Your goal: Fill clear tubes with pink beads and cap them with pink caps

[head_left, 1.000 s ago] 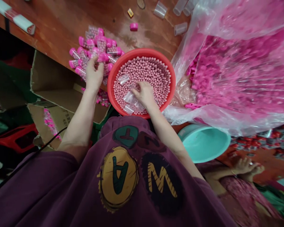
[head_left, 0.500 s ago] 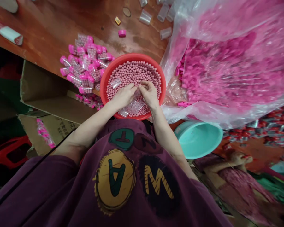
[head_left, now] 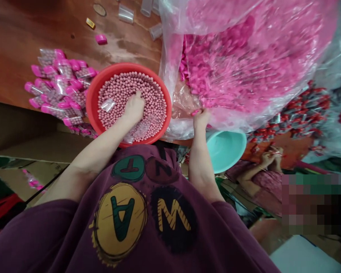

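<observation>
My left hand point(head_left: 135, 108) is closed just over the pink beads point(head_left: 125, 81) in a red basin point(head_left: 168, 102). Whatever its curled fingers hold is hidden. My right hand point(head_left: 201, 118) is at the near edge of a big clear plastic bag point(head_left: 170, 57), its fingers closed at a small pink plastic piece point(head_left: 196, 112). Many bright pink pieces point(head_left: 230, 68) fill that bag. On the beads lie a clear tube point(head_left: 108, 105) and more clear plastic point(head_left: 142, 129) near the basin's front rim.
Left of the basin is a heap of pink-capped, bead-filled containers point(head_left: 61, 85). Clear tubes point(head_left: 126, 14) and a pink cap point(head_left: 101, 39) lie at the back. A turquoise basin point(head_left: 227, 151) stands right of my arm. Another person's hands point(head_left: 269, 157) work beyond, by red-and-clear items point(head_left: 295, 113).
My hands were together over the beads; now my right hand has moved right to the bag's edge. My left hand stays over the basin. The view has swung right.
</observation>
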A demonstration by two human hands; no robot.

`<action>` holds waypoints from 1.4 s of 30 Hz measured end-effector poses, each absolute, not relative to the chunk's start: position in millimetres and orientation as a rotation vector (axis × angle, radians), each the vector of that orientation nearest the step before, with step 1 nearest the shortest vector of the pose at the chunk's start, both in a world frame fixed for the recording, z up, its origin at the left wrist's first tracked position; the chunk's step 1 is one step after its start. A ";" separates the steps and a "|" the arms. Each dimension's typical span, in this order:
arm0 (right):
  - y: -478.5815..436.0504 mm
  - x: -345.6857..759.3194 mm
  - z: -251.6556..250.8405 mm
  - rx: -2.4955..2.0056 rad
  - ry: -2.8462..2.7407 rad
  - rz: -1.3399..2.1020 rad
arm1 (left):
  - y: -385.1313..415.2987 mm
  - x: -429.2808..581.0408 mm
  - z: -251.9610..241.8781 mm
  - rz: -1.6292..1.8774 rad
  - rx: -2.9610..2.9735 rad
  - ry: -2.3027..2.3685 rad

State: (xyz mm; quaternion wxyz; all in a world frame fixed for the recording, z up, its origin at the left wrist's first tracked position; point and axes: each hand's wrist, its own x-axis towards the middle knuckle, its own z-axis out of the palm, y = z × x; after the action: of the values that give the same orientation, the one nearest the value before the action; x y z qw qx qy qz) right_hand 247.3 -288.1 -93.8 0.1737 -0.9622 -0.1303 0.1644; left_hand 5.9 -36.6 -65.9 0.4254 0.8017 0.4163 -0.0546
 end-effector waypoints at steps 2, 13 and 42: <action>-287.1 246.9 -101.7 -2.862 -0.153 0.504 | -40.7 6.4 -70.4 -0.111 1.955 0.984; -250.9 205.9 -125.3 -2.465 -0.332 0.551 | -25.2 -29.2 -49.9 0.096 1.628 0.802; -157.0 132.6 22.4 -1.788 -1.331 0.661 | -55.9 -22.5 1.9 0.195 0.594 0.812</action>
State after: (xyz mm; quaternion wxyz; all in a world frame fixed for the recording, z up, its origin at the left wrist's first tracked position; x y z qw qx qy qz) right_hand 132.6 -157.0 22.4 0.3970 -0.7058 -0.5256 0.2608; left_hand -22.5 -55.9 1.9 0.8715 0.2842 0.3885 0.0933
